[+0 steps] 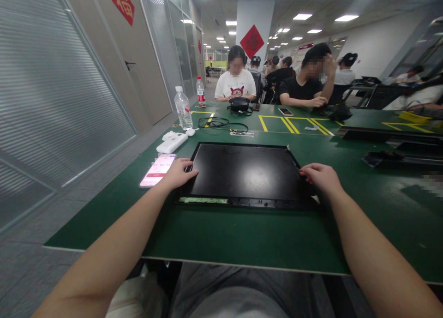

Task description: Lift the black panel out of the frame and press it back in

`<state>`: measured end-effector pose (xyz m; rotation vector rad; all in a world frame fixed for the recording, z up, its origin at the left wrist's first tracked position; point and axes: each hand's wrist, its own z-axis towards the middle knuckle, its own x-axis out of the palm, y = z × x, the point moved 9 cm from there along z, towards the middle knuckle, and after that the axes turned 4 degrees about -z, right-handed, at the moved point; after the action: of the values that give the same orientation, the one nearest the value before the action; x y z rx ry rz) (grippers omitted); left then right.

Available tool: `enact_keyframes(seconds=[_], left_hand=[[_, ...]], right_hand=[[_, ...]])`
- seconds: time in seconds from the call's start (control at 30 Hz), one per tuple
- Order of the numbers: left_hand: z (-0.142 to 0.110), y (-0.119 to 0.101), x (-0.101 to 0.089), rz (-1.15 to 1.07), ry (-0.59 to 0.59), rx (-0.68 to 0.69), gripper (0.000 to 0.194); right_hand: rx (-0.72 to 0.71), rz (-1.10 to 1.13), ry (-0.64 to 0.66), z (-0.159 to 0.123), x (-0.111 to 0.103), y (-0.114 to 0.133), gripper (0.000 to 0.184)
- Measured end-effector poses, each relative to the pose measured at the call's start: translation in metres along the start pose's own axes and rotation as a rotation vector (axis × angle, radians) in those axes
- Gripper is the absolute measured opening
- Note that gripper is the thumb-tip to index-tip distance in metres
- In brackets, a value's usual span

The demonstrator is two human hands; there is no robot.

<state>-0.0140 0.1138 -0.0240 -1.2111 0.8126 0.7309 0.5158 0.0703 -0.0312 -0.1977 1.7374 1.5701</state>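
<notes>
A black display panel (242,170) lies flat on the green table, its dark screen facing up and a green circuit board strip (203,201) along its near edge. At the panel's left edge, my left hand (177,174) grips the frame, with the thumb reaching over the border. My right hand (322,178) has its thumb and forefinger pinched together on the right edge; its other fingers are partly hidden. Just left of my left hand lies a phone (157,171) with a lit pink and white screen.
White devices (172,142) lie behind the phone. Two water bottles (183,110) stand at the back left, near a coiled black cable (216,123). Black frame pieces (391,159) lie at the right. Two people sit across the green table (242,237).
</notes>
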Motion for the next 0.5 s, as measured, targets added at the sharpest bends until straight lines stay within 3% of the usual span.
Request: enact_keyframes(seconds=[0.5], left_hand=[[-0.0036,-0.0048,-0.0007,0.043,0.017,-0.002,0.058]], right_hand=[[0.006,0.022,-0.005,0.0027,-0.0003,-0.0051,0.020]])
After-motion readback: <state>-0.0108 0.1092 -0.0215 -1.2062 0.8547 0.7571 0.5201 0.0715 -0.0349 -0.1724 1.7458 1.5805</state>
